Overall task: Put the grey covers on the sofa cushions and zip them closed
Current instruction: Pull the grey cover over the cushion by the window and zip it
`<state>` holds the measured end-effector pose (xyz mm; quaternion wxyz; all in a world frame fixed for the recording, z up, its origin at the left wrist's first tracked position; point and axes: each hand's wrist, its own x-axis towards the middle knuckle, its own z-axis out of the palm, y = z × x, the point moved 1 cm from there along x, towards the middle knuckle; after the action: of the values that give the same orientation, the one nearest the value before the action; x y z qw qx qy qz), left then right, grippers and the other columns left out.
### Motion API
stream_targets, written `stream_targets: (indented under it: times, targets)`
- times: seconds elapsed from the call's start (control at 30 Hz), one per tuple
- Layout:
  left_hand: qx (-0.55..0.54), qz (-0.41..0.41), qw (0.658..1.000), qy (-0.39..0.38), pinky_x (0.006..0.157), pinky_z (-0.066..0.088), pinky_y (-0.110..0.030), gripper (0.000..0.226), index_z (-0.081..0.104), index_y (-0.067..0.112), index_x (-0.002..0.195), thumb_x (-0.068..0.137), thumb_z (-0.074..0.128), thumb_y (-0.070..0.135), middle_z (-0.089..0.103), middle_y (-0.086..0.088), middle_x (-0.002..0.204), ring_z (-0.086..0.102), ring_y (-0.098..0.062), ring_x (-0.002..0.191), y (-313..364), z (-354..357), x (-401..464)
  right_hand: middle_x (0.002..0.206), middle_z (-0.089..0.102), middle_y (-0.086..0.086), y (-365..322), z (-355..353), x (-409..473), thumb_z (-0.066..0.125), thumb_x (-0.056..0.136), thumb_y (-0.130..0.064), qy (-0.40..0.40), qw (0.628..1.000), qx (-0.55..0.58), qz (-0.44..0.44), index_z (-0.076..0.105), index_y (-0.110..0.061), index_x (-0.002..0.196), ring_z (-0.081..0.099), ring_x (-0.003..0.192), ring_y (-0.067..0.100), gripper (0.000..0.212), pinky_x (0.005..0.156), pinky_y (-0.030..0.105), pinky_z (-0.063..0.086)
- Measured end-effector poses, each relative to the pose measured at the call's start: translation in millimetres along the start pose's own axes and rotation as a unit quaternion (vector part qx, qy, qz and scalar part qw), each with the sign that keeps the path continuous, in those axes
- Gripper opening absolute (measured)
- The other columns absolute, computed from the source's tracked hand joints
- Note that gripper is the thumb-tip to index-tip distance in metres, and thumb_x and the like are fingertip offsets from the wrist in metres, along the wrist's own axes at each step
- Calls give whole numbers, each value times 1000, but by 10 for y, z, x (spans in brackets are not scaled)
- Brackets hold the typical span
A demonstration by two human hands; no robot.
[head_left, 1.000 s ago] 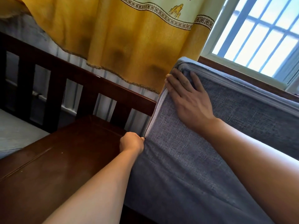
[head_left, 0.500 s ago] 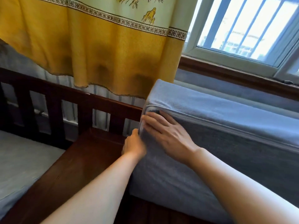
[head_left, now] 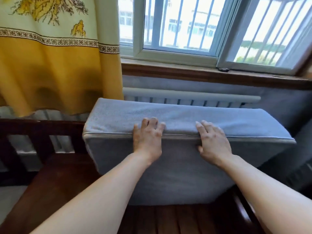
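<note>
A cushion in its grey cover (head_left: pixel 177 174) stands on edge on the dark wooden sofa seat (head_left: pixel 55 186). A pale zip line (head_left: pixel 109 135) runs along its top front edge and looks closed as far as it shows. My left hand (head_left: pixel 148 139) grips that edge left of the middle, fingers bent over onto the top face. My right hand (head_left: pixel 212 142) grips the same edge further right, fingers on top and thumb on the front face.
The sofa's slatted wooden back (head_left: pixel 33 127) runs along the left. A yellow curtain (head_left: pixel 55 65) hangs above it. A radiator (head_left: pixel 185 98) and a barred window (head_left: pixel 177 31) lie behind the cushion. A pale cushion (head_left: pixel 8 196) lies at the lower left.
My left hand left the zip at the cushion's left corner and moved onto the top edge. My right hand slid right along that edge. The view rose and shifted right.
</note>
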<state>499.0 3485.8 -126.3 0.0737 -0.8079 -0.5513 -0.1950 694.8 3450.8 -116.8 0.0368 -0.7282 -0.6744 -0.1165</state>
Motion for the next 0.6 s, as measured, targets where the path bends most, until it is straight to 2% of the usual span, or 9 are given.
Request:
stream_targets:
  times: [0.1,0.2,0.27,0.37,0.47,0.6]
  targets:
    - [2,-20,999,25,84,33,-32,53,46,25,115,66,64,10,43,1,117,37,-23,109,309,64,103,149,29,7,302,89,38,57,84,-16,24,999,29,-38,33,-19,139,26,137,24,60,112,35,16]
    - [-6,-10,997,74,72,34,-33,42,54,15,95,59,61,-6,54,-4,99,48,-26,95,356,80,64,123,49,11,382,157,27,62,77,-7,99,988,94,-68,53,-9,114,43,112,30,39,95,35,29]
    - [-6,-7,995,97,64,31,-30,37,55,13,82,58,58,-14,57,-5,85,53,-28,84,371,48,9,108,53,14,452,176,-24,64,72,0,126,976,160,-78,57,-3,99,46,100,33,28,86,39,36]
    - [-2,-13,995,101,59,28,-28,30,52,15,70,61,56,-14,57,-5,72,53,-28,74,418,-36,-45,92,55,17,532,155,-100,61,71,10,172,955,221,-98,56,2,82,49,89,35,14,77,45,43]
    - [13,-8,996,83,58,27,-29,24,52,14,67,67,54,-10,58,-8,71,53,-30,72,508,-101,-133,81,57,18,548,117,-210,58,72,16,207,946,222,-117,56,3,71,52,82,35,14,69,45,48]
    - [37,-1,997,62,56,30,-29,24,54,11,71,66,53,-12,60,-8,73,56,-30,72,578,-106,-408,69,57,12,526,122,-521,68,64,18,248,941,194,-125,56,-1,63,56,70,31,23,54,33,50]
